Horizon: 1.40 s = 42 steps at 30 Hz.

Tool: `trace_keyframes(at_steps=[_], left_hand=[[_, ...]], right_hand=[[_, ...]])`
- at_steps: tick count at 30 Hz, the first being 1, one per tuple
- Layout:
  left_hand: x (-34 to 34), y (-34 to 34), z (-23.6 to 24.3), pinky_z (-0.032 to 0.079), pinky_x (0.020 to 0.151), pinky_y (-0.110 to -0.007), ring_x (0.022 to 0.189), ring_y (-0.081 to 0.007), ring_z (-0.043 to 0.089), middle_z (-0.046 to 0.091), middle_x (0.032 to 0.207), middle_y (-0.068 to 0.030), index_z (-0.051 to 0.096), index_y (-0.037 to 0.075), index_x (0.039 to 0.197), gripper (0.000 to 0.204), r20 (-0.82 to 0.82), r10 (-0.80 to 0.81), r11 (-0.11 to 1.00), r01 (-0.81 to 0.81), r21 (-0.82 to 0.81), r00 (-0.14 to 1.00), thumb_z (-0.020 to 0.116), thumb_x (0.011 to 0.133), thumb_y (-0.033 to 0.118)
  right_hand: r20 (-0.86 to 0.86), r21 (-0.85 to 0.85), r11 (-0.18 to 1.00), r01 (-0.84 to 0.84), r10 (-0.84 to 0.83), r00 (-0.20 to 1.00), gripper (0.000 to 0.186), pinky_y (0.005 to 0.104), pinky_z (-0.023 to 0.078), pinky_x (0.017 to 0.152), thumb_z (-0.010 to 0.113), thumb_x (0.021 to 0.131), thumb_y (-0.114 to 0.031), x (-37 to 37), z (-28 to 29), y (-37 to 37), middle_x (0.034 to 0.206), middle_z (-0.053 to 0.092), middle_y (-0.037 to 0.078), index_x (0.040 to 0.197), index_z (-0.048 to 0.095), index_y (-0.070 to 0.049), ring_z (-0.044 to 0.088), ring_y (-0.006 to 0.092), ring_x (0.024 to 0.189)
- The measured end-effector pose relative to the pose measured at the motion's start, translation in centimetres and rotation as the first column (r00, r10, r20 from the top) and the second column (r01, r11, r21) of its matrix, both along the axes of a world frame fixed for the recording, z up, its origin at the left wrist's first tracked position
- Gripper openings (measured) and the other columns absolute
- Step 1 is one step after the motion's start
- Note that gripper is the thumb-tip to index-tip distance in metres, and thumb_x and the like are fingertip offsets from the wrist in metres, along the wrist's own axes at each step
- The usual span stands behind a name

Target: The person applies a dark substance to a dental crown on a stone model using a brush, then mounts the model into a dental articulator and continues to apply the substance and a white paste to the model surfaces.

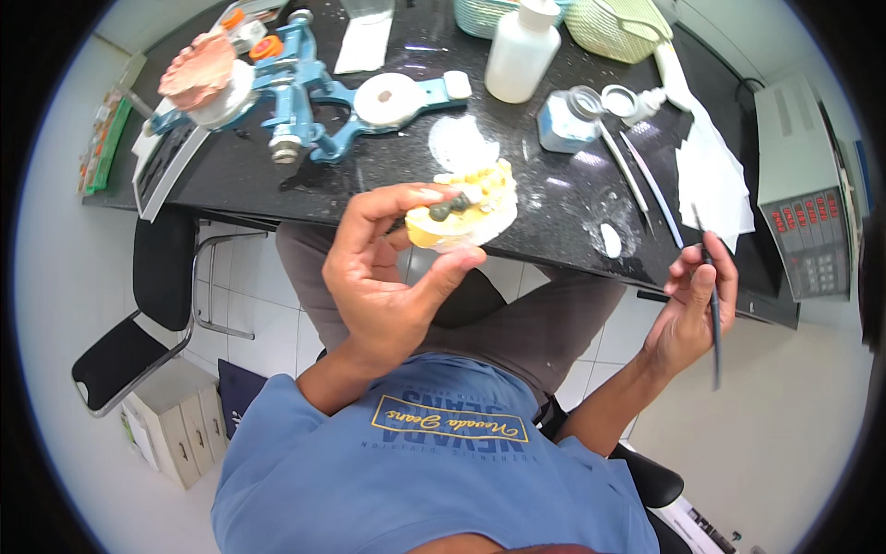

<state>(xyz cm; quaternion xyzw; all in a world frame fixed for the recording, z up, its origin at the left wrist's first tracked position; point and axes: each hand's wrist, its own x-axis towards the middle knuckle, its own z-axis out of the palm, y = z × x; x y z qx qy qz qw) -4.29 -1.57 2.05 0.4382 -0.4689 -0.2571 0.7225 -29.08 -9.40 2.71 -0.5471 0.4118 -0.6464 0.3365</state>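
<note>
In my left hand (383, 268), held up over the front edge of the black table, is a yellow and white dental cast (475, 219). Thumb and fingers grip it from two sides. Dark grey caps (449, 207) cover some of its teeth, close to my fingertips. Off to the right, my right hand (694, 300) pinches a thin dark brush (715, 323) between thumb and fingers. The brush slants upward, its fine tip near a sheet of white tissue (715, 175). My two hands are well apart.
A blue articulator (295, 92) carrying a pink cast (198, 72) stands at the left. Behind are a white bottle (523, 55) and baskets (616, 28). Nearer are a glass jar (568, 120), two slim tools (655, 189) and white powder patches (459, 143). A control unit (808, 212) stands right.
</note>
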Motion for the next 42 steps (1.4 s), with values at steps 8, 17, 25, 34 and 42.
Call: trace_keyframes(at_steps=[8, 17, 25, 34, 42], left_hand=[[0.0, -1.1, -0.5, 0.055, 0.088, -0.031, 0.106, -0.0216, 0.059, 0.056, 0.111, -0.0162, 0.052, -0.002, 0.109, 0.045, 0.032, 0.050, 0.999, -0.049, -0.016, 0.998, 0.076, 0.071, -0.006], [2.2, -1.2, -0.9, 0.054, 0.087, -0.032, 0.105, -0.0221, 0.060, 0.056, 0.113, -0.0173, 0.053, -0.001, 0.107, 0.043, 0.226, 0.198, 0.977, -0.173, -0.127, 0.954, 0.075, 0.071, -0.007], [4.1, -1.1, -1.1, 0.052, 0.077, -0.033, 0.094, -0.0251, 0.062, 0.060, 0.105, -0.0117, 0.059, 0.004, 0.095, 0.042, 0.474, 0.271, 0.960, -0.198, -0.197, 0.838, 0.084, 0.062, 0.007], [5.2, -1.7, -1.1, 0.052, 0.078, -0.036, 0.094, -0.0255, 0.061, 0.059, 0.097, -0.0093, 0.060, 0.005, 0.096, 0.036, 0.457, 0.212, 0.956, -0.087, -0.279, 0.864, 0.080, 0.066, 0.004], [5.5, -1.1, -2.3, 0.052, 0.079, -0.036, 0.096, -0.0289, 0.061, 0.061, 0.112, -0.0181, 0.053, -0.001, 0.117, 0.052, 0.331, 0.371, 0.922, -0.301, -0.242, 0.868, 0.079, 0.072, 0.006]], right_hand=[[-0.142, -0.093, 0.985, -0.147, 0.133, 0.981, 0.038, 0.0240, 0.046, 0.054, 0.057, 0.094, -0.030, 0.6, 0.3, 0.3, 0.076, 0.061, 0.013, 0.098, 0.062, 0.007, 0.059, 0.0172, 0.062], [-0.137, -0.171, 0.963, -0.210, 0.187, 0.973, 0.073, 0.0258, 0.048, 0.057, 0.027, 0.095, -0.060, 3.7, 1.7, -0.7, 0.075, 0.065, 0.015, 0.096, 0.061, 0.005, 0.062, 0.0175, 0.064], [-0.736, -0.134, 0.743, -0.656, 0.369, 0.568, 0.067, 0.0359, 0.052, 0.079, 0.078, 0.073, -0.029, 10.0, 5.5, -2.7, 0.118, 0.060, 0.019, 0.125, 0.051, 0.003, 0.064, 0.0275, 0.098], [-0.808, 0.131, 0.663, -0.737, 0.502, 0.308, 0.086, 0.0345, 0.049, 0.075, 0.085, 0.060, -0.027, 14.1, 6.5, -3.8, 0.103, 0.063, 0.014, 0.134, 0.048, -0.006, 0.061, 0.0268, 0.089], [-0.767, -0.025, 0.723, -0.690, 0.429, 0.477, 0.078, 0.0352, 0.050, 0.070, 0.084, 0.062, -0.024, 16.8, 5.1, -5.2, 0.094, 0.065, 0.015, 0.132, 0.051, -0.009, 0.063, 0.0274, 0.079]])
